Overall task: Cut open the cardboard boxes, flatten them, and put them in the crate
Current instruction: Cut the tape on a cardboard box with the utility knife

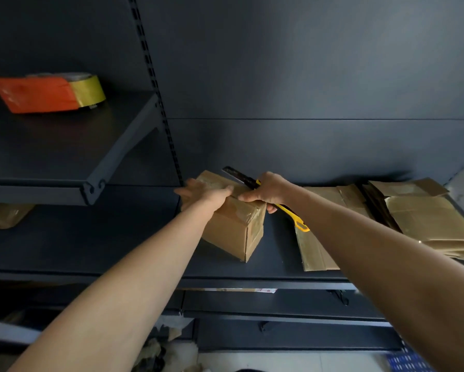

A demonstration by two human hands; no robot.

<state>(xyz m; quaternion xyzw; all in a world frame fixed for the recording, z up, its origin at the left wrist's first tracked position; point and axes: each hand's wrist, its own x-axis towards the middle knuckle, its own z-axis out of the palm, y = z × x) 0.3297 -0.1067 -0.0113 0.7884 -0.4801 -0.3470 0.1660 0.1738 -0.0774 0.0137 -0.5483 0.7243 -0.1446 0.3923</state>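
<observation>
Your left hand (204,190) lies flat, fingers straight, on top of the taped cardboard box (233,226), which stands mid-frame on the shelf (118,245). Your right hand (265,190) grips the yellow knife (299,224), its blade over the box top. Flattened boxes (426,218) lie at the box's 3 o'clock.

box (233,226) left of flattened cardboard (424,218)
</observation>
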